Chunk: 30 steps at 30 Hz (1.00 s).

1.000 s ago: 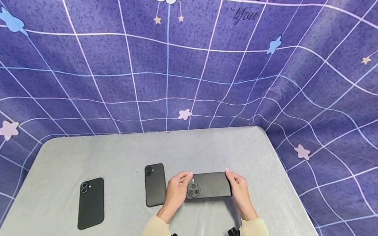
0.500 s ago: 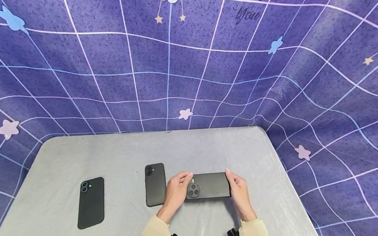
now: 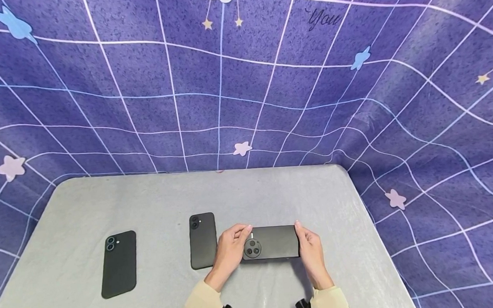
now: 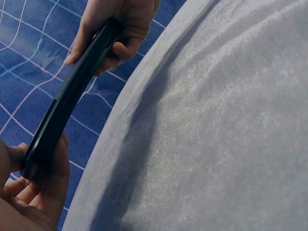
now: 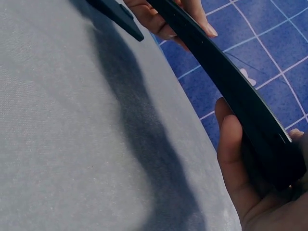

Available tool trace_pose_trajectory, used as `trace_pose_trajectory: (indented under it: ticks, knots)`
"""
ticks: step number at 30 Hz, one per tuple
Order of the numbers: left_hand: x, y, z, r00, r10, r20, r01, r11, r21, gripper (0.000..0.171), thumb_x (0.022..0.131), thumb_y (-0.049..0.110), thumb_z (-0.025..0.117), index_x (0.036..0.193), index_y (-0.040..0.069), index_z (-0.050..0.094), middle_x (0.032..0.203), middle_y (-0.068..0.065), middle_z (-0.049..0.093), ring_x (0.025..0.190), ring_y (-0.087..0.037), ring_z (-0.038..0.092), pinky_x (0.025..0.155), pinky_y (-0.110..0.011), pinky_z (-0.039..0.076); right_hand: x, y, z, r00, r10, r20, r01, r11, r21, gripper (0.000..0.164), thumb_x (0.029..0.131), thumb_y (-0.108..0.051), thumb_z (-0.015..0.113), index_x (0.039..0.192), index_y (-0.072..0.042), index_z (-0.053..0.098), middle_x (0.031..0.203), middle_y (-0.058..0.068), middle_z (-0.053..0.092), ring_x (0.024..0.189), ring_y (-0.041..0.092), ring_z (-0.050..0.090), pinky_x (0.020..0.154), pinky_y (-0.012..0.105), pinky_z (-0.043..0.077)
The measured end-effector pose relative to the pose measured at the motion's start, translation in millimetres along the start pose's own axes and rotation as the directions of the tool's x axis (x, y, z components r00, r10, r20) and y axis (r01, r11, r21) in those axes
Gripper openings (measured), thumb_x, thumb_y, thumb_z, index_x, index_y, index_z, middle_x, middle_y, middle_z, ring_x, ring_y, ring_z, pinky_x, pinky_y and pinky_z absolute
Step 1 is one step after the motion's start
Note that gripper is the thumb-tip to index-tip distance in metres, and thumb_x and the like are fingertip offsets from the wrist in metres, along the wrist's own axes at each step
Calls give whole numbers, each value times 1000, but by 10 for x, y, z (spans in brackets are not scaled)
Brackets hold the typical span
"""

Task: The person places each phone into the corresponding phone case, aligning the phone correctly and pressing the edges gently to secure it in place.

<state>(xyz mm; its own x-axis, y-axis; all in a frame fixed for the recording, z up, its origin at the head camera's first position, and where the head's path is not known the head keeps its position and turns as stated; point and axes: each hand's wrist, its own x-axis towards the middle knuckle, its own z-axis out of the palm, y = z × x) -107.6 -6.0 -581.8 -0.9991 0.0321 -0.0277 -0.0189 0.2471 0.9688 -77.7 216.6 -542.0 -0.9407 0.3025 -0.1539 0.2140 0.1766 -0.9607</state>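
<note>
Between both hands is a black smartphone (image 3: pixel 277 242), held sideways with its back and round camera module facing up. My left hand (image 3: pixel 229 251) grips the camera end, thumb on the upper side. The opposite end is gripped by my right hand (image 3: pixel 312 253). In the left wrist view the phone (image 4: pixel 72 96) appears edge-on, raised over the table, with curled fingers beneath it. From the right wrist view, its long dark side (image 5: pixel 226 86) runs from one hand to the other. The phone's front is hidden.
A second black phone (image 3: pixel 203 243) lies just left of my left hand, its camera end away from me. Farther left is another dark phone (image 3: pixel 119 265), slightly turned. They lie on a grey cloth-covered table (image 3: pixel 155 198), with a purple grid-patterned curtain (image 3: pixel 196 105) behind.
My right hand and its end of the smartphone have shifted very slightly left. The left hand and the two lying phones stay in place.
</note>
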Motion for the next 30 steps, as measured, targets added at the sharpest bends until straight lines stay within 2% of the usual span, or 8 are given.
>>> trace_pose_trajectory:
  ticks: [4, 9, 19, 20, 26, 27, 30]
  knots:
    - [-4, 0, 3, 1000, -12, -1, 12, 1000, -8, 30, 106, 41, 69, 111, 14, 82, 107, -2, 82, 104, -19, 77, 93, -42, 60, 81, 164, -6, 1000, 7, 1, -7, 1000, 1, 53, 115, -32, 54, 68, -11, 40, 65, -5, 35, 62, 10, 35, 62, 25, 31]
    - [-5, 7, 7, 1000, -27, 1, 27, 999, -22, 28, 106, 40, 70, 110, 14, 82, 104, -1, 82, 100, -17, 76, 91, -38, 59, 113, 276, -3, 1000, -19, -3, 19, 1000, 15, 55, 114, -38, 56, 68, -12, 40, 63, -5, 38, 61, 10, 37, 60, 25, 33]
    - [0, -3, -4, 1000, -20, 0, 19, 999, -31, 28, 106, 38, 70, 110, 13, 82, 103, -2, 82, 99, -17, 76, 87, -34, 58, 103, 250, 22, 1000, -8, -15, 9, 999, 44, 55, 111, -43, 60, 67, -11, 51, 62, -4, 49, 61, 10, 47, 62, 24, 42]
    - [-1, -5, -4, 1000, -19, -2, 19, 999, -30, 28, 106, 38, 70, 109, 13, 82, 103, -2, 82, 99, -17, 76, 87, -34, 58, 105, 240, 24, 1000, -14, -19, 15, 999, 42, 55, 111, -43, 61, 67, -11, 52, 67, -5, 56, 66, 6, 53, 66, 22, 45]
    - [0, -10, 2, 1000, -22, -4, 22, 999, -34, 29, 106, 40, 70, 109, 14, 82, 104, -1, 82, 100, -17, 76, 88, -34, 59, 109, 233, 43, 997, -50, -54, 53, 997, 59, 49, 109, -38, 67, 74, -7, 52, 63, -10, 44, 58, 2, 40, 56, 18, 34]
    - [0, -12, 3, 1000, -23, -1, 23, 999, -35, 29, 106, 40, 70, 110, 14, 82, 104, -1, 82, 100, -17, 76, 88, -35, 59, 108, 241, 47, 997, -48, -57, 52, 997, 64, 46, 109, -37, 67, 76, -5, 56, 60, -8, 39, 55, 6, 35, 53, 20, 31]
    - [-3, -23, 7, 1000, -24, 1, 24, 999, -31, 30, 106, 40, 69, 110, 14, 82, 104, -1, 82, 100, -17, 76, 88, -35, 59, 106, 249, 48, 997, -66, -51, 68, 997, 43, 47, 110, -35, 64, 80, 0, 61, 57, -8, 47, 53, 6, 41, 52, 20, 34]
